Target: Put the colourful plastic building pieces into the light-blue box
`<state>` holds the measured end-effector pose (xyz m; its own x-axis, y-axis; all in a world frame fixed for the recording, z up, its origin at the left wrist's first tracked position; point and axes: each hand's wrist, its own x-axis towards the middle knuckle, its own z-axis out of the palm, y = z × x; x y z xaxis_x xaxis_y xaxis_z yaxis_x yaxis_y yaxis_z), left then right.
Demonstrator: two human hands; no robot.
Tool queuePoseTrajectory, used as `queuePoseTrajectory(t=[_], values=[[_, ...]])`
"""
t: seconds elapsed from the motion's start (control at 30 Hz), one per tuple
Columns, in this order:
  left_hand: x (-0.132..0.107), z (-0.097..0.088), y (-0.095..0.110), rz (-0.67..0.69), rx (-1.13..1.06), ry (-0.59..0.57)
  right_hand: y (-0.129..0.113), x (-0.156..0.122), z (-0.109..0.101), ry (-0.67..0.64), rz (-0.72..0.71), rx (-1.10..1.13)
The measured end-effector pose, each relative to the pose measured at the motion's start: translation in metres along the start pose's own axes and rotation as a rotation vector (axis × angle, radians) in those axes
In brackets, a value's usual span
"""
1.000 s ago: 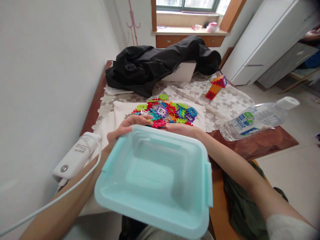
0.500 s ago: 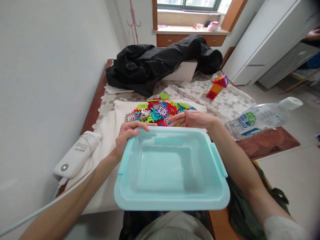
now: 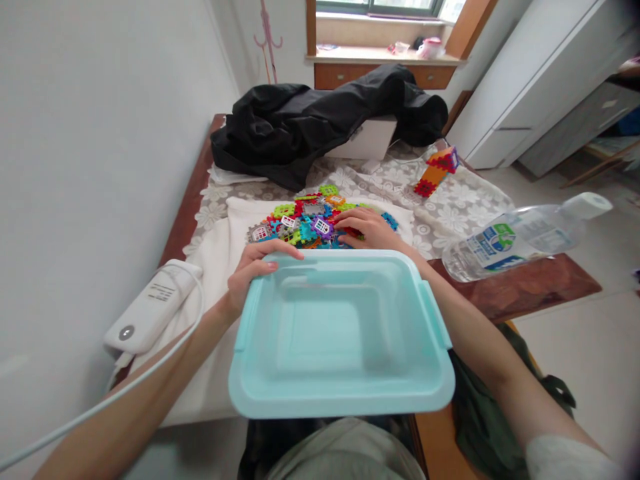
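Note:
My left hand (image 3: pixel 253 270) grips the far left corner of a light teal plastic tub (image 3: pixel 343 407), its fingers over the rim. The tub is tilted toward me, and nothing lies inside it. Just past its far rim, my right hand (image 3: pixel 367 227) rests on a heap of colourful interlocking plastic building pieces (image 3: pixel 305 217), fingers spread over the pile's right side. Some of the pieces have white window inserts. The heap lies on a white cloth (image 3: pixel 215 250), and its near edge is hidden behind the tub.
A small built tower (image 3: pixel 436 172) of the same pieces stands at the back right. Near the right edge is a large clear bottle (image 3: pixel 520 237). A white power bank (image 3: pixel 153 307) with a cable lies left; black fabric (image 3: pixel 320 117) covers a box behind.
My right hand has turned over, from palm sideways beside the heap to fingers down on top of it. Some pieces in the heap have shifted. The left hand keeps its hold on the tub.

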<state>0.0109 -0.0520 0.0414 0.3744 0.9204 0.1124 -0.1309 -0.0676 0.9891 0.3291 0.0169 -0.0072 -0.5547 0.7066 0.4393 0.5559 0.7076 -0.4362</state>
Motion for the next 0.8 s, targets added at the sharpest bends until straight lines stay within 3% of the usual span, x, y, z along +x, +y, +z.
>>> queuePoseTrajectory(t=[0.17, 0.37, 0.53, 0.63, 0.8], values=[[0.003, -0.004, -0.006, 0.021, -0.011, 0.119, 0.005, -0.002, 0.001, 0.013, -0.007, 0.013], [0.003, 0.0, -0.005, -0.028, -0.047, 0.08, 0.009, -0.005, 0.004, -0.129, 0.033, 0.002], [0.007, -0.004, -0.008, 0.001, 0.001, 0.109, 0.014, 0.0, 0.007, 0.075, 0.046, 0.046], [0.008, -0.006, -0.009, -0.002, -0.006, 0.106, 0.01, 0.001, 0.007, 0.178, 0.153, 0.102], [0.007, -0.001, -0.005, -0.002, 0.002, 0.108, 0.01, 0.001, 0.006, 0.238, 0.378, 0.344]])
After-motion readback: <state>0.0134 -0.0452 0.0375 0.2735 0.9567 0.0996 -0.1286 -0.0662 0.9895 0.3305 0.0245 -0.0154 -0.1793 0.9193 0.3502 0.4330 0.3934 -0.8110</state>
